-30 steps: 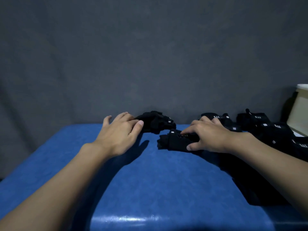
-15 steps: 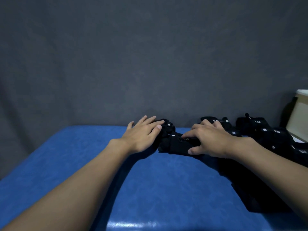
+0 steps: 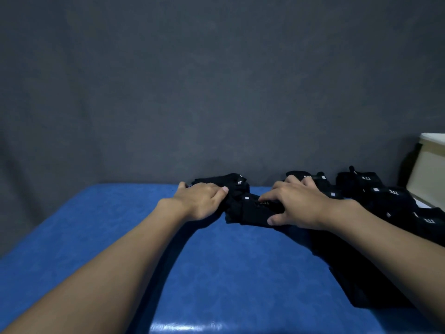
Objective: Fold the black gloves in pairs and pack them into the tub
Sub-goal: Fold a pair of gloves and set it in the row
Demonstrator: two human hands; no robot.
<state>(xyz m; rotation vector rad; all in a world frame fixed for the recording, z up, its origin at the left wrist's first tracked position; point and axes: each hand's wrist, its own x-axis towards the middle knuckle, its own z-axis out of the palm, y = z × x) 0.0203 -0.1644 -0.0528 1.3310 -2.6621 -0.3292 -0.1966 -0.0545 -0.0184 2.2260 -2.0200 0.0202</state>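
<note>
A crumpled black glove (image 3: 237, 185) lies at the far edge of the blue table (image 3: 216, 273). My left hand (image 3: 201, 201) grips it, fingers curled over it and thumb against its side. Just in front lies a second black glove (image 3: 252, 212) with a small white label. My right hand (image 3: 297, 206) rests on that glove with spread fingers pressing it down. A heap of more black gloves (image 3: 387, 196) stretches along the right side. The cream tub (image 3: 431, 172) stands at the far right edge, partly cut off.
A dark grey cloth backdrop (image 3: 216, 92) hangs right behind the table's far edge. Bare blue tabletop fills the left and the near middle. A dark shadow or cloth (image 3: 361, 273) lies under my right forearm.
My left hand has moved right from the bare table onto the crumpled glove and curled its fingers over it. My right hand has stayed on the other glove.
</note>
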